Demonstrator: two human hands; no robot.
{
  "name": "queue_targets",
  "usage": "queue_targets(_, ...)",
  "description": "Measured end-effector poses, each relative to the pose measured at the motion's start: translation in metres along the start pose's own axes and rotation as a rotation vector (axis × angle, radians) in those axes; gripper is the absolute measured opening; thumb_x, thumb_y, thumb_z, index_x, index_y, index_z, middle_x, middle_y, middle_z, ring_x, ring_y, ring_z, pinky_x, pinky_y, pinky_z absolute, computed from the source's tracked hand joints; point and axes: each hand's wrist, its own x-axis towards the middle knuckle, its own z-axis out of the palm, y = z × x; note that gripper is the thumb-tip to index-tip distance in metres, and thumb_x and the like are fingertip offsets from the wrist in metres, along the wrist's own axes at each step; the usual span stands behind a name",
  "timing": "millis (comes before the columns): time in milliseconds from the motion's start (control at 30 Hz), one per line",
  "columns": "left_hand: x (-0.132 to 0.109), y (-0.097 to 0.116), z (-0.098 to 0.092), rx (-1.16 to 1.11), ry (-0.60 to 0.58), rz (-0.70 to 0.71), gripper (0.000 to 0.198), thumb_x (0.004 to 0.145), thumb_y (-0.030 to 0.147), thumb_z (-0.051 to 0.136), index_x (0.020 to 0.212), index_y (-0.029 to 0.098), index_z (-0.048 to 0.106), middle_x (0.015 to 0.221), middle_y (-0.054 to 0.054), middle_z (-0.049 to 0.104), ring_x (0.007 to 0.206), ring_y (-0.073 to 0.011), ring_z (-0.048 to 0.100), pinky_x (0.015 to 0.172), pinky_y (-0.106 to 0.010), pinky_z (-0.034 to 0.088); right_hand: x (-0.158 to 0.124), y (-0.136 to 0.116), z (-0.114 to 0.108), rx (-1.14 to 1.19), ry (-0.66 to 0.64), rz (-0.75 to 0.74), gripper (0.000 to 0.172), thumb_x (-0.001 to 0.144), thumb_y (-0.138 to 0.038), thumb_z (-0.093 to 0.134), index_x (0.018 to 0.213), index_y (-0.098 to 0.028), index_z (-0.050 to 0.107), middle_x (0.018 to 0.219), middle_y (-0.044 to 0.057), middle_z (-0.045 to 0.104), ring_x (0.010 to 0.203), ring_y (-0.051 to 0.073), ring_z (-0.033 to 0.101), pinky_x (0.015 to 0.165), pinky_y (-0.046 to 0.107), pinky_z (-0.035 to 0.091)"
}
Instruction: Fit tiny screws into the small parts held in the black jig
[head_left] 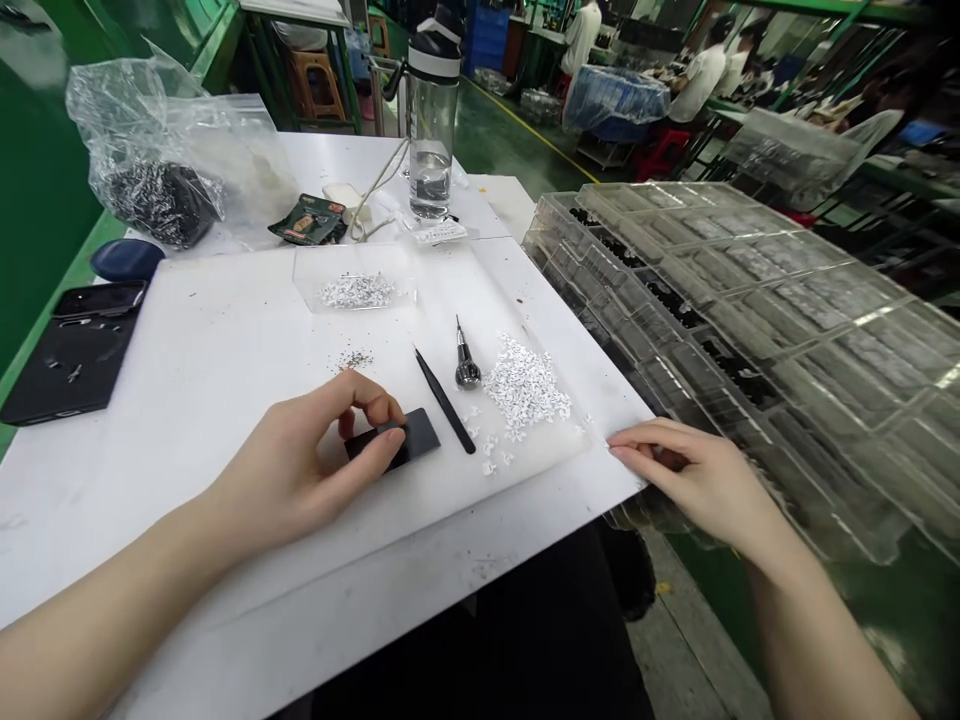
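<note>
My left hand (330, 450) is closed over a small dark rectangular block (421, 436) on the white mat, thumb and fingertips at its upper face. Whether a tiny part sits under those fingertips is hidden. Out at the table's right edge, my right hand (686, 465) pinches thumb and forefinger together; what they hold is too small to make out. Between the hands lie black tweezers (444, 400), a small screwdriver (465, 360) with a round dark knob, and a heap of tiny white plastic parts (529, 385). A few such parts are scattered below the heap.
A clear tray (304, 290) of small parts stands behind, with tiny dark bits (354, 360) before it. Stacked clear compartment trays (720, 270) rise at the right. Further back are a water bottle (433, 130), plastic bags (172, 150) and a phone (100, 299) on a black case.
</note>
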Motion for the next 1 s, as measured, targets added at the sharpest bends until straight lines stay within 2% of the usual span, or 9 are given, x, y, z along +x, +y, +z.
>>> queue_targets(200,0.001,-0.005,-0.002,0.06,-0.063,0.012,0.009,0.087,0.025,0.062,0.096,0.025,0.059,0.086,-0.001,0.07,0.065,-0.0135,0.059,0.058,-0.022,0.05,0.025,-0.009,0.014,-0.003,0.03,-0.035,0.021,0.088,-0.046,0.062,0.092,-0.03,0.075,0.093,0.007,0.074,0.068,0.023,0.061,0.063,0.044,0.05)
queue_targets(367,-0.001,-0.001,-0.002,0.033,-0.067,-0.082,0.009,0.089,0.031,0.061,0.095,0.025,0.061,0.087,-0.001,0.069,0.068,-0.0143,0.059,0.06,-0.024,0.049,0.039,-0.005,0.023,-0.06,0.122,-0.015,0.029,0.091,-0.047,0.06,0.093,-0.02,0.068,0.091,0.004,0.069,0.071,0.015,0.059,0.072,0.035,0.052)
queue_targets(567,-0.002,0.004,0.001,0.041,-0.043,-0.105,0.013,0.089,0.035,0.06,0.096,0.025,0.063,0.085,-0.001,0.068,0.07,-0.0155,0.058,0.063,-0.025,0.047,0.062,-0.002,0.022,-0.119,0.082,-0.005,0.037,0.091,-0.05,0.061,0.106,-0.017,0.065,0.083,0.001,0.067,0.068,0.013,0.062,0.071,0.034,0.054)
queue_targets(833,0.0,0.009,-0.002,0.075,-0.12,-0.198,0.019,0.092,0.04,0.055,0.096,0.022,0.06,0.091,-0.001,0.067,0.074,-0.0148,0.057,0.067,-0.028,0.047,0.096,-0.01,0.026,-0.223,0.043,-0.099,0.035,0.095,-0.041,0.059,0.12,-0.018,0.061,0.097,0.004,0.068,0.078,0.015,0.065,0.075,0.037,0.057)
queue_targets(1000,0.001,0.013,-0.004,0.081,-0.166,-0.258,0.022,0.094,0.042,0.049,0.098,0.023,0.059,0.094,-0.002,0.067,0.077,-0.0154,0.059,0.065,-0.028,0.045,0.111,-0.008,0.033,-0.245,0.046,-0.165,0.028,0.096,-0.037,0.058,0.115,-0.019,0.065,0.111,0.007,0.069,0.091,0.017,0.067,0.084,0.04,0.057)
